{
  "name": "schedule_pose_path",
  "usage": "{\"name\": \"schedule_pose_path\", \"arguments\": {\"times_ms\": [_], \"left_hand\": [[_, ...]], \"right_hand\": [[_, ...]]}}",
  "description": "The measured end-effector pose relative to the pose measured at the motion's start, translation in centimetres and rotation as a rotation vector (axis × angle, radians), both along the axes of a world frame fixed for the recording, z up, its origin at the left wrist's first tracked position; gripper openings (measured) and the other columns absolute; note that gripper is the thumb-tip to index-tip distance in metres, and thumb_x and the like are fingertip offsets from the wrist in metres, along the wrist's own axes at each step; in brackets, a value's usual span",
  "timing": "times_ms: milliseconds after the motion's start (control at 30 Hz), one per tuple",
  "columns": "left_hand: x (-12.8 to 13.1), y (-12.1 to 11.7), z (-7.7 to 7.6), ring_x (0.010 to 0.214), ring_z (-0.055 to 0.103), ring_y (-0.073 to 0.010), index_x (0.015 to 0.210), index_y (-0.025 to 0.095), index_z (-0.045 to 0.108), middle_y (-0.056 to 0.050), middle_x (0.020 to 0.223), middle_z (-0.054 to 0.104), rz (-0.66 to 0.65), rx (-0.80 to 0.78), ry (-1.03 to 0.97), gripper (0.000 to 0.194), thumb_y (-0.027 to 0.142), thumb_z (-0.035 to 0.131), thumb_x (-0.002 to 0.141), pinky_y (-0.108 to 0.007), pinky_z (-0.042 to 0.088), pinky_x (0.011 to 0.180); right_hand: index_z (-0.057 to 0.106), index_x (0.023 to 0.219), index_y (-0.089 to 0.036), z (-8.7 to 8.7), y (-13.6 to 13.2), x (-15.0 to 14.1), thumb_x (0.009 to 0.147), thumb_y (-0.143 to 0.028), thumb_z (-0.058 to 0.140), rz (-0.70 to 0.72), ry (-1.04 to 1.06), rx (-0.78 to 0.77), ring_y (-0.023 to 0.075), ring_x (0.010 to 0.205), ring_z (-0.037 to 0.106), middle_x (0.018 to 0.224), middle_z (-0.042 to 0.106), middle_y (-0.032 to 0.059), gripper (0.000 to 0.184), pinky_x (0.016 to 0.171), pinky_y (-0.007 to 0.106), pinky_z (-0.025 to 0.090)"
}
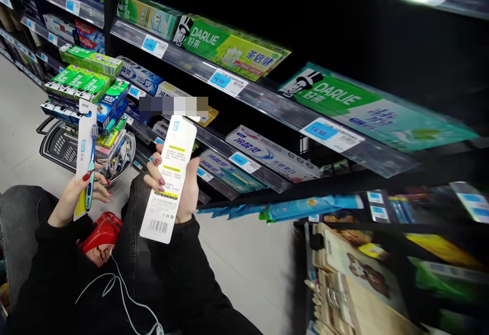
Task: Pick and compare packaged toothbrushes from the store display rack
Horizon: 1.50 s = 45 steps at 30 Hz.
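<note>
My left hand [78, 192] is closed on a toothbrush pack [85, 159], held upright with its front showing a blue brush. My right hand [179, 185] grips a second toothbrush pack [170, 179], turned so its white printed back and barcode face me. Both packs are raised in front of a black store shelf. My sleeves are black and my knees are bent below the hands.
Toothpaste boxes [229, 47] line the black shelves [267, 103], which carry blue price tags. A shopping basket [63, 144] piled with toothpaste boxes stands on the floor at left. A red object [101, 233] and a white cable [126, 294] lie on my lap. Packaged goods hang at lower right.
</note>
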State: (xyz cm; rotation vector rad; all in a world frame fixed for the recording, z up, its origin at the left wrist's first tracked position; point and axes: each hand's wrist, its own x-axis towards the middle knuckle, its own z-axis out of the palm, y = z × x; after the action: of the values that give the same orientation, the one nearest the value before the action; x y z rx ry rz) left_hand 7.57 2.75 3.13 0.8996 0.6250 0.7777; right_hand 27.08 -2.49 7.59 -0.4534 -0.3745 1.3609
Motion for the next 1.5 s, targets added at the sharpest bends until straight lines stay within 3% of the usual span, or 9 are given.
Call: {"name": "schedule_pose_path", "arguments": {"times_ms": [233, 467, 633, 933, 1167, 1333, 1500], "left_hand": [[-0.2, 0.1, 0.0, 0.081, 0.063, -0.0225, 0.122, 0.018, 0.044, -0.009, 0.104, 0.057, 0.025, -0.017, 0.006, 0.044, 0.035, 0.056, 0.083, -0.041, 0.057, 0.070], [-0.4, 0.2, -0.2, 0.082, 0.064, -0.0232, 0.117, 0.017, 0.047, -0.010, 0.105, 0.058, 0.021, -0.027, -0.006, 0.040, 0.035, 0.056, 0.082, -0.042, 0.057, 0.070], [-0.3, 0.1, -0.2, 0.082, 0.063, -0.0230, 0.114, 0.016, 0.048, -0.009, 0.103, 0.058, 0.027, -0.036, 0.000, 0.039, 0.035, 0.058, 0.081, -0.043, 0.057, 0.070], [-0.1, 0.1, 0.2, 0.076, 0.063, -0.0229, 0.112, 0.017, 0.047, -0.006, 0.089, 0.058, 0.034, -0.023, 0.030, 0.040, 0.037, 0.058, 0.080, -0.044, 0.057, 0.067], [0.0, 0.1, 0.2, 0.071, 0.063, -0.0224, 0.114, 0.016, 0.046, -0.006, 0.087, 0.058, 0.023, -0.011, 0.039, 0.041, 0.038, 0.056, 0.081, -0.047, 0.056, 0.066], [-0.1, 0.1, 0.0, 0.075, 0.063, -0.0223, 0.114, 0.017, 0.047, -0.006, 0.089, 0.058, 0.036, -0.025, 0.028, 0.040, 0.037, 0.057, 0.081, -0.044, 0.057, 0.067], [-0.1, 0.1, 0.2, 0.077, 0.064, -0.0233, 0.112, 0.016, 0.047, -0.007, 0.089, 0.059, 0.052, -0.025, 0.035, 0.038, 0.035, 0.057, 0.081, -0.043, 0.057, 0.067]], "right_hand": [[0.060, 0.099, -0.018, -1.5, -1.9, -1.3, 0.073, -0.072, 0.045, 0.157, -0.082, 0.156, 0.0048, 0.042, 0.028, 0.074, 0.045, 0.0004, 0.063, 0.035, 0.021, 0.021], [0.060, 0.103, -0.017, -3.4, -3.2, -2.0, 0.073, -0.074, 0.043, 0.260, -0.076, 0.127, 0.0063, 0.044, 0.036, 0.076, 0.047, 0.0022, 0.066, 0.038, 0.022, 0.022], [0.061, 0.103, -0.016, -3.2, -3.1, -1.9, 0.072, -0.073, 0.045, 0.270, -0.040, 0.117, 0.0054, 0.044, 0.035, 0.077, 0.046, 0.0020, 0.067, 0.038, 0.022, 0.020], [0.059, 0.099, -0.014, -0.7, 0.0, -1.0, 0.082, -0.066, 0.034, 0.194, -0.021, 0.018, 0.0056, 0.047, 0.025, 0.076, 0.045, 0.0026, 0.060, 0.038, 0.020, 0.021], [0.059, 0.099, -0.013, -0.6, 2.0, -0.3, 0.089, -0.057, 0.020, 0.138, -0.022, -0.048, 0.0091, 0.053, 0.032, 0.078, 0.048, 0.0056, 0.059, 0.042, 0.022, 0.031], [0.058, 0.096, -0.017, -1.5, 2.4, -0.2, 0.082, -0.033, 0.049, 0.067, -0.159, -0.122, 0.0094, 0.057, 0.040, 0.075, 0.050, 0.0017, 0.024, 0.050, 0.024, 0.039], [0.056, 0.087, -0.019, -2.7, 2.5, -0.5, 0.069, -0.027, 0.067, -0.128, -0.471, -0.196, 0.0092, 0.059, 0.049, 0.067, 0.051, -0.0037, 0.022, 0.059, 0.023, 0.044]]}}
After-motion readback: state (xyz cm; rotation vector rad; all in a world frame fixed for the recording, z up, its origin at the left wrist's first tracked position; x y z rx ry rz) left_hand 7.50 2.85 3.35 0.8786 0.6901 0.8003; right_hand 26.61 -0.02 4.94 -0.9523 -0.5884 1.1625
